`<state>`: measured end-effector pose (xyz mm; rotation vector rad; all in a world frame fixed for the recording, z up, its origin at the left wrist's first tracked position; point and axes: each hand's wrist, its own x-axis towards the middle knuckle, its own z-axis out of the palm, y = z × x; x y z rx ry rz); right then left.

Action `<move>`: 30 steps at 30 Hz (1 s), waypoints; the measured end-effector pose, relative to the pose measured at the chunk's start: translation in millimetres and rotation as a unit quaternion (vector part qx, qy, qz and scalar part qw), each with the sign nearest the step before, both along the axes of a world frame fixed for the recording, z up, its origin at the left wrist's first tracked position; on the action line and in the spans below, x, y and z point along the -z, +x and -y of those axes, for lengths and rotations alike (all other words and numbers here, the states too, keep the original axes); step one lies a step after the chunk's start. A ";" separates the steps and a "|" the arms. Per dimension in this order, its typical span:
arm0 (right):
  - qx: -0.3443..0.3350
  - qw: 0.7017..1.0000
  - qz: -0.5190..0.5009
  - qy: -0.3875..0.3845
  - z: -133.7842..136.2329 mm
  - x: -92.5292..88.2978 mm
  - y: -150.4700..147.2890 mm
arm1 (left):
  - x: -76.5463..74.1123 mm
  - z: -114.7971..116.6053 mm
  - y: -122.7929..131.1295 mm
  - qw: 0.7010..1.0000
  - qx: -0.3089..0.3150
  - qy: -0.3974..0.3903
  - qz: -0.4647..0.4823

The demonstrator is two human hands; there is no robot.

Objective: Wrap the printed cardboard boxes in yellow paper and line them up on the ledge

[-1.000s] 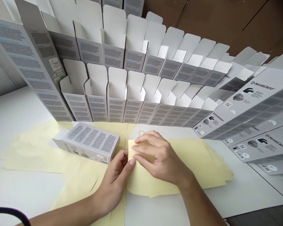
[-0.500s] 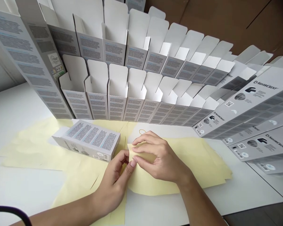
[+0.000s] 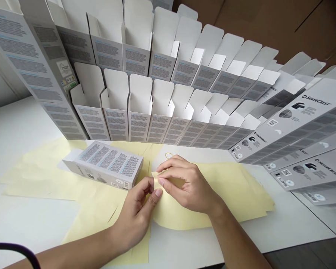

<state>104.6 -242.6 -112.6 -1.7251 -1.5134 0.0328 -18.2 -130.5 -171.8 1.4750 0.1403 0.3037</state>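
A stack of pale yellow paper sheets point(image 3: 229, 190) extends rightward from my hands, its left end raised off the table. My left hand point(image 3: 140, 209) pinches that end between thumb and curled fingers. Over the same edge, my right hand point(image 3: 184, 183) has its thumb and fingertips closed on the paper just above my left thumb. Left of my hands, a grey printed box point(image 3: 109, 162) lies on its side on more yellow paper point(image 3: 92, 216). A thin yellow rubber band point(image 3: 168, 155) rests on the white table behind my right hand.
Rows of upright open boxes point(image 3: 140, 123) with raised flaps stand across the back. More SilverCrest boxes point(image 3: 302, 172) are at the right. A tall box point(image 3: 44, 74) rises at the left. The white table point(image 3: 184, 248) shows at the front.
My right thumb and fingers have shifted slightly upward along the paper's edge, a little away from my left thumb. The boxes and rubber band look the same.
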 end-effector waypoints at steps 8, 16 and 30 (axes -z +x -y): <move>-0.005 1.000 -0.002 -0.013 -0.3 1.9 0.9 | 1.2 -0.6 0.2 1.000 0.001 0.006 0.008; 0.001 0.999 -0.027 -0.030 -2.6 1.7 1.4 | 2.2 -1.2 1.1 1.000 -0.012 0.006 -0.008; -0.006 1.000 -0.001 -0.017 -2.2 2.8 0.3 | 2.5 -1.4 0.4 1.000 -0.009 0.011 -0.002</move>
